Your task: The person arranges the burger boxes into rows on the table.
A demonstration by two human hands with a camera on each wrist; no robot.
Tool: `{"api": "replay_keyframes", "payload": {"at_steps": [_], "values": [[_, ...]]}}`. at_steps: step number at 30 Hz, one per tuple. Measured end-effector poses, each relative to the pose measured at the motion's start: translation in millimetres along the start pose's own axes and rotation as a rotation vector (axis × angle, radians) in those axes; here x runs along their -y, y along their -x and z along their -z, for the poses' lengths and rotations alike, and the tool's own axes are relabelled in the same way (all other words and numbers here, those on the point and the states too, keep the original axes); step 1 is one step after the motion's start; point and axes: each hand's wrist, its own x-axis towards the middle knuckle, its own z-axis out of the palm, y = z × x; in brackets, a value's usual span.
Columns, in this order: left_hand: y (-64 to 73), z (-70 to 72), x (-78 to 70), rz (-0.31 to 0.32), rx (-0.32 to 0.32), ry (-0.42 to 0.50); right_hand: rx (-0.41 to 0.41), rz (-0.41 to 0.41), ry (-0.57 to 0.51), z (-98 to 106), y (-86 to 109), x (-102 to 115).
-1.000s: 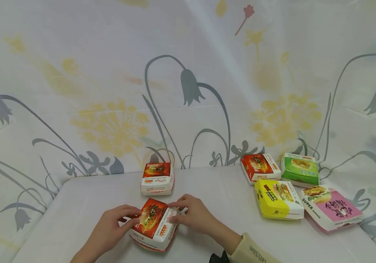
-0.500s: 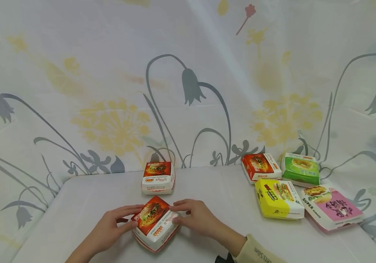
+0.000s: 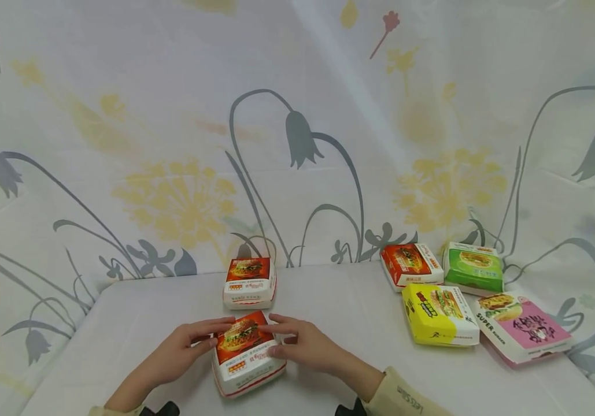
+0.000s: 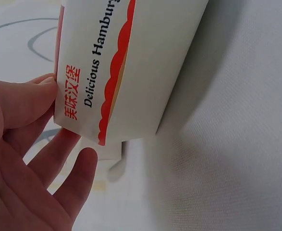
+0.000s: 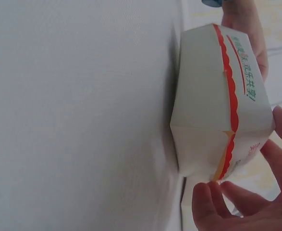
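A red and white cardboard hamburger box (image 3: 247,370) rests on the white cloth near the front, lid closed. My left hand (image 3: 177,352) holds it at the left, fingers reaching over its far left corner and thumb at the side. In the left wrist view the thumb of the left hand (image 4: 28,106) touches the box's (image 4: 150,67) upper edge, while two fingers stand apart from it. On the other side my right hand (image 3: 310,346) grips the right end. The right wrist view has the right hand's (image 5: 256,207) thumb and fingers bent about a corner of the box (image 5: 203,91).
Just behind stands a matching red and white box (image 3: 249,284). To the right are another red box (image 3: 411,266), a green box (image 3: 475,268), a yellow box (image 3: 440,316) and a pink box (image 3: 526,329). A flower-printed curtain (image 3: 297,190) hangs behind the table.
Between my hands the box has turned, first one way then back, so its front edge now slopes up to the right. The left hand's fingers reach further over its top.
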Motion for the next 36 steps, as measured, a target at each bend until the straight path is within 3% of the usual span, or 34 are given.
{"api": "replay_keyframes", "payload": {"at_steps": [12,18,25,27,30,36], "values": [[-6.3,-4.6,1.4,0.071,-0.159,-0.096,-0.128,-0.046,0.02,-24,-1.0,9],[-8.0,-11.0,1.9,0.024,-0.173,-0.09,-0.18,-0.036,0.015,-31,-1.7,10],[-9.0,-20.0,-1.1,-0.032,-0.269,-0.183,-0.219,-0.041,0.06,-30,-5.8,6],[-8.9,-21.5,-3.7,-0.057,-0.261,-0.184,-0.222,-0.042,0.07,-30,-7.0,4],[-8.9,-22.7,-6.8,-0.085,-0.2,-0.209,-0.227,-0.048,0.074,-32,-7.9,4],[-8.6,-22.8,-8.0,-0.073,-0.115,-0.261,-0.217,-0.04,0.109,-29,-7.1,7]]}}
